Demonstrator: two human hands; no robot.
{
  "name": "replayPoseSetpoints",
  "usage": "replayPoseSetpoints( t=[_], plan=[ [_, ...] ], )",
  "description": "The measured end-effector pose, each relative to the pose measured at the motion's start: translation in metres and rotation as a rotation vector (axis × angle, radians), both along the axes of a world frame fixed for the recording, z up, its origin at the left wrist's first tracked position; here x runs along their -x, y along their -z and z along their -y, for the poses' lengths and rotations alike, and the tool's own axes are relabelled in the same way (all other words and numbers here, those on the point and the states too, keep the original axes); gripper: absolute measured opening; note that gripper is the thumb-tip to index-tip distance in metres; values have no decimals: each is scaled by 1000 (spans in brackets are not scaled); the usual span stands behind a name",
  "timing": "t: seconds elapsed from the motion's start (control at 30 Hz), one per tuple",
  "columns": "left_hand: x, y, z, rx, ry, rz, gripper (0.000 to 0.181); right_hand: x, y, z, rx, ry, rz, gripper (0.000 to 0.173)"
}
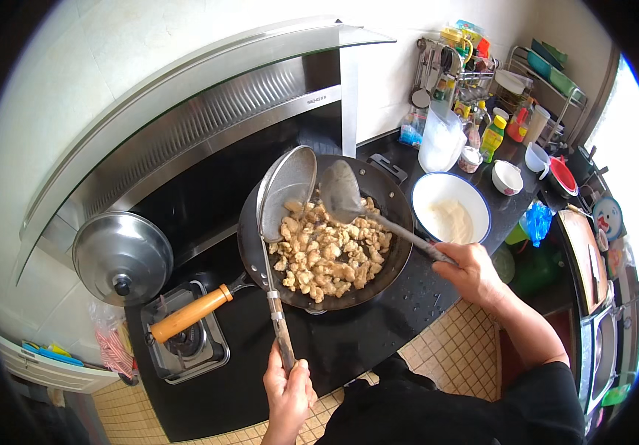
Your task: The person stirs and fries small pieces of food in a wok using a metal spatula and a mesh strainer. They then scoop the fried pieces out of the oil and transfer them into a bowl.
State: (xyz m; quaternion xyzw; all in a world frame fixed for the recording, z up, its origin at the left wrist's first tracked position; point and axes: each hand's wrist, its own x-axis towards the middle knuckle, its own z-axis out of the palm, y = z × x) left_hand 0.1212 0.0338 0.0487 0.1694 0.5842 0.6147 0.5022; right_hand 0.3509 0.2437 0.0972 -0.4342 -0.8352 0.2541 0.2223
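Note:
My left hand (288,384) grips the wooden handle of a round mesh strainer (288,186), whose basket is tilted against the inner left side of a dark wok (327,305). In my right hand (470,272) is the grey handle of a metal wok spatula (341,192). The spatula's broad blade is raised over the wok's far part. Browned chunks of food (327,256), perhaps chicken, cover the wok's bottom, some of them touching the strainer's rim. The wok's wooden handle (191,314) points left, over a second burner.
Right of the wok stands a blue-rimmed white bowl (419,194) with pale residue. Behind it are a plastic pitcher (441,142), a yellow-green bottle (492,139) and a small white bowl (507,178). A metal lid (123,256) leans at left. A range hood's glass edge (208,58) overhangs the back.

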Motion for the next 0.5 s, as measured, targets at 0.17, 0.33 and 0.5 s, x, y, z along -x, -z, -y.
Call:
replayPoseSetpoints(
  t=[0.17, 0.33, 0.5],
  plan=[
    [1, 6, -8, 15, 7, -169, 57, -8, 22, -15, -403, 5, 278, 15],
    [-2, 15, -13, 15, 30, -261, 57, -2, 41, -12, -370, -25, 244, 13],
    [-6, 15, -15, 57, 49, -157, 57, 1, 44, -11, 27, -9, 44, 18]
  ],
)
